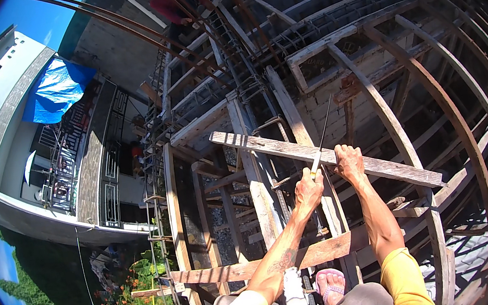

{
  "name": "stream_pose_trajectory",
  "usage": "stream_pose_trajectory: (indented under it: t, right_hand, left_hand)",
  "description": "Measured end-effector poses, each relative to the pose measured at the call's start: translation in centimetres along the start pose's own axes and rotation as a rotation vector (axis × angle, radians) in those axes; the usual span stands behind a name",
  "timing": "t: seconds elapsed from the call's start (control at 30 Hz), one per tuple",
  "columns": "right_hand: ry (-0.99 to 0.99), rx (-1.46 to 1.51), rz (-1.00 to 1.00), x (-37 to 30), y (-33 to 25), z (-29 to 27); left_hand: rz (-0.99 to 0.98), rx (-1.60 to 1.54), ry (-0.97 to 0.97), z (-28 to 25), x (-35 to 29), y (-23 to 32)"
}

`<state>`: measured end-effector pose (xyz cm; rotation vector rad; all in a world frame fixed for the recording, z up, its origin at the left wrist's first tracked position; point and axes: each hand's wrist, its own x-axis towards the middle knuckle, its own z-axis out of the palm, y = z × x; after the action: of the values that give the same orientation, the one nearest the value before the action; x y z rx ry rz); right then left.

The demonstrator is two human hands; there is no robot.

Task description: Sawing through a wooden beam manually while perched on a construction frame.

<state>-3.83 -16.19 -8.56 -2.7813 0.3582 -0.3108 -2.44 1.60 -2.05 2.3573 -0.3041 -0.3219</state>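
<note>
A weathered wooden board (267,145) lies slantwise across the framing beams in front of me. My right hand (349,163) is closed over its edge near the middle. My left hand (308,191) grips the handle of a handsaw (324,129), whose thin blade is seen nearly edge-on and points away from me. The saw crosses the board just left of my right hand; whether its teeth touch the wood I cannot tell. Below my hands, a foot in a pink flip-flop (330,283) rests among the timbers near a lower crosswise plank (227,272).
Timber joists (429,89) with open gaps between them spread to the right. Steel rebar (115,21) juts out overhead at the upper left. Another person (179,3) is at the far top. A house with a blue tarp (57,89) stands left, above shrubs (145,290).
</note>
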Motion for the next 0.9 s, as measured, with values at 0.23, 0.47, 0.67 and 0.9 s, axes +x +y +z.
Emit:
stream_pose_trajectory:
  t: [0.23,0.47,0.67,0.9]
  right_hand:
    - [0.009,0.009,0.007,-0.03,0.09,0.11]
    - [0.018,0.004,0.006,0.0,0.12,0.23]
    - [-0.007,0.011,0.014,0.03,0.18,0.44]
    - [-0.005,0.001,0.02,-0.28,0.35,0.59]
  left_hand:
    - [-0.018,0.013,-0.002,-0.14,-0.11,0.54]
    - [-0.012,-0.008,-0.012,-0.17,-0.07,0.43]
    - [-0.015,-0.001,-0.014,-0.18,-0.06,0.25]
    - [-0.02,0.007,-0.015,-0.13,-0.36,0.61]
